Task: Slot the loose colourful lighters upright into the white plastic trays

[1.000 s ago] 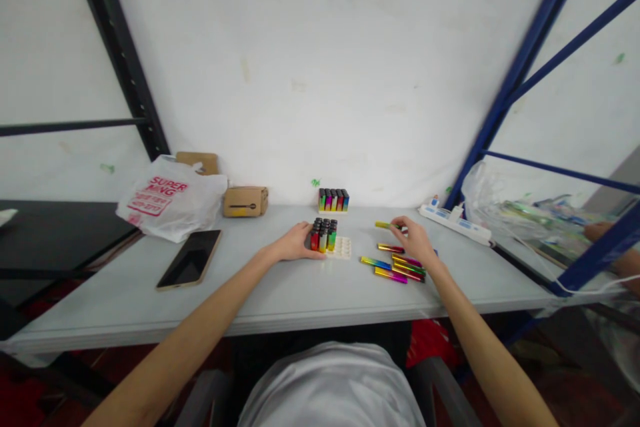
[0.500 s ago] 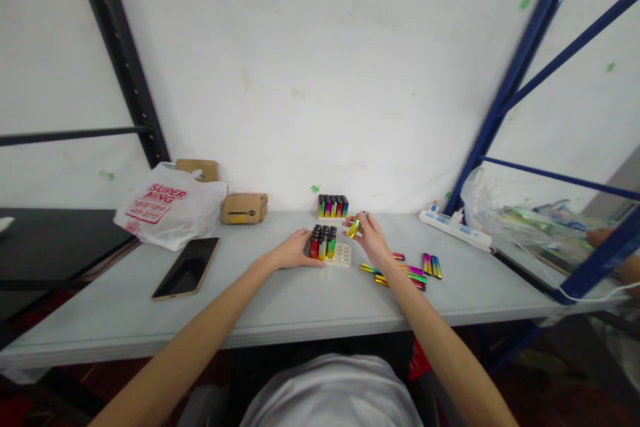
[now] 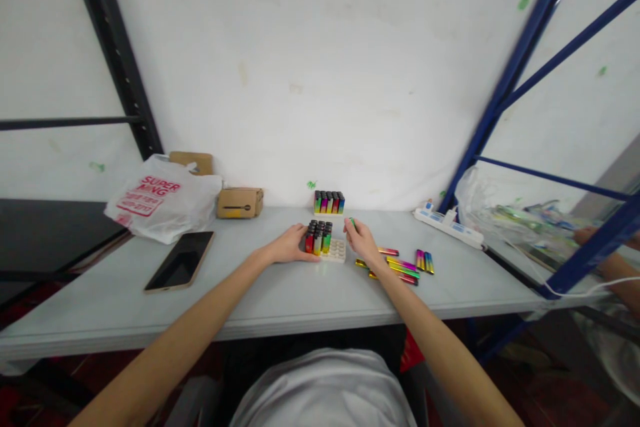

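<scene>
Left hand (image 3: 290, 248) grips the tray (image 3: 336, 252) at mid-table (image 3: 280, 293) | right hand (image 3: 361, 243) pinches a green lighter (image 3: 352, 221) just above the tray's empty right slots | step, likely: loading | next calls for holding it upright over a free slot | loose lighters (image 3: 400, 265) lie to the right

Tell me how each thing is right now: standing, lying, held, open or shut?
left hand, resting against tray
right hand, pinching green lighter
tray, partly filled
tray lighters, standing upright
loose lighters, lying flat on table
phone, face up, screen dark
cardboard box, closed
</scene>
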A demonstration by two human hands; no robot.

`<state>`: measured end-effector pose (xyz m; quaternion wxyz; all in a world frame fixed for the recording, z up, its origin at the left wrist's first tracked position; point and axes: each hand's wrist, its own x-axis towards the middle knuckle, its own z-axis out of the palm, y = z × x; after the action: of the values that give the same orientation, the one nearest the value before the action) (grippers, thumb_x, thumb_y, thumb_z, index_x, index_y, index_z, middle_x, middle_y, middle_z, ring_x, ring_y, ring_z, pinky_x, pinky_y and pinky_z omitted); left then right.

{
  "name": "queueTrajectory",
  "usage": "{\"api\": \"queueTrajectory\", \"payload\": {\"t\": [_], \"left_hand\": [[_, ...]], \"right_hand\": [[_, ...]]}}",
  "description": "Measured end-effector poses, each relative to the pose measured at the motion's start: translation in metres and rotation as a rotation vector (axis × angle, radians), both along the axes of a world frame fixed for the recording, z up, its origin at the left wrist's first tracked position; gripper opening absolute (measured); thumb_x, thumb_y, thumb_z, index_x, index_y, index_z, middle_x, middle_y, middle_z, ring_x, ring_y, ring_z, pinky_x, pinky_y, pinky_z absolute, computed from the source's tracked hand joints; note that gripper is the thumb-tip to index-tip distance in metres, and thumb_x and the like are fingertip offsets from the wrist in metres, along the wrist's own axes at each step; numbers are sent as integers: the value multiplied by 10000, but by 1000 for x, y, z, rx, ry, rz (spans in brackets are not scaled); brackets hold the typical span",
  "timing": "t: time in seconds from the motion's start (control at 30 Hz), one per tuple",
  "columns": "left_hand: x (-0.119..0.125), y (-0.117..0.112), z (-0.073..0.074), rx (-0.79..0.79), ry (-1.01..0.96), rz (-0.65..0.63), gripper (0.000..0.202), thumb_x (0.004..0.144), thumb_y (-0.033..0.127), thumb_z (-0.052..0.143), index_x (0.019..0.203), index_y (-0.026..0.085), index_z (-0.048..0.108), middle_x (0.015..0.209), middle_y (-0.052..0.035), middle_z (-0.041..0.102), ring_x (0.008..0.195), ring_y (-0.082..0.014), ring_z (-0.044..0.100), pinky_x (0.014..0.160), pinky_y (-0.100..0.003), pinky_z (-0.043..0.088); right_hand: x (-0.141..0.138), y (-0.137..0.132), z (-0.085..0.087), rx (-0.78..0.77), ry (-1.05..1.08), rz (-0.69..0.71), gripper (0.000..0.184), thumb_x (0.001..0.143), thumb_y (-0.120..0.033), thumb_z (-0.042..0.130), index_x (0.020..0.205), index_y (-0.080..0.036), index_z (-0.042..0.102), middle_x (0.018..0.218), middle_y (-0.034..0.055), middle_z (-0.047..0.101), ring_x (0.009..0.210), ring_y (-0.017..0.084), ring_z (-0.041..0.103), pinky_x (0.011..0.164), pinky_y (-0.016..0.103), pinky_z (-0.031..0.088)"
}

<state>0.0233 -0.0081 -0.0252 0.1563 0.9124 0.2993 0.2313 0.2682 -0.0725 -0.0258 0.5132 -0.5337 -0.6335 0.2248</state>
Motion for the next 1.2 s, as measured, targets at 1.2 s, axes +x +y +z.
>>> {"api": "queueTrajectory", "payload": {"t": [1.2], "left_hand": [[0, -2, 0, -5, -11, 3, 787, 616, 707, 785, 1191, 194, 626, 1087, -99, 639, 1023, -322, 585, 948, -431, 480]], "right_hand": [[-11, -25, 10, 234, -454, 7, 475, 1038, -527, 274, 828, -217, 567, 866, 63, 610, 831, 197, 576, 755, 295, 434]]}}
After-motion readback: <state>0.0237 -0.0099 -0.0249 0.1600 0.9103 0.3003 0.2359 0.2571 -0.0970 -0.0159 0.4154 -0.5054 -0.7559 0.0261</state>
